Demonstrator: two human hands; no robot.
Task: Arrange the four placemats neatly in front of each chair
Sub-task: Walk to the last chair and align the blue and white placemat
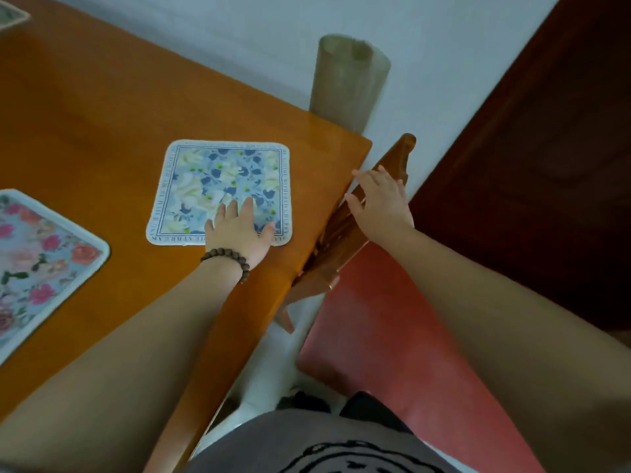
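Note:
A square blue-and-cream floral placemat [218, 179] lies flat on the orange wooden table [85, 124], near its right edge. My left hand [239, 230], with a bead bracelet at the wrist, rests flat on the mat's near right corner, fingers spread. My right hand [380, 203] lies on the top rail of a wooden chair [334, 254] pushed against that edge, fingers loosely curled over it. A pink floral placemat [41, 261] lies at the left edge of the view. The corner of a third mat [10, 13] shows at the top left.
The chair has a red seat [392, 336]. A rolled beige mat [345, 80] stands upright by the table's far right corner, against a pale wall. A dark brown door [546, 148] fills the right side. White floor shows between table and chair.

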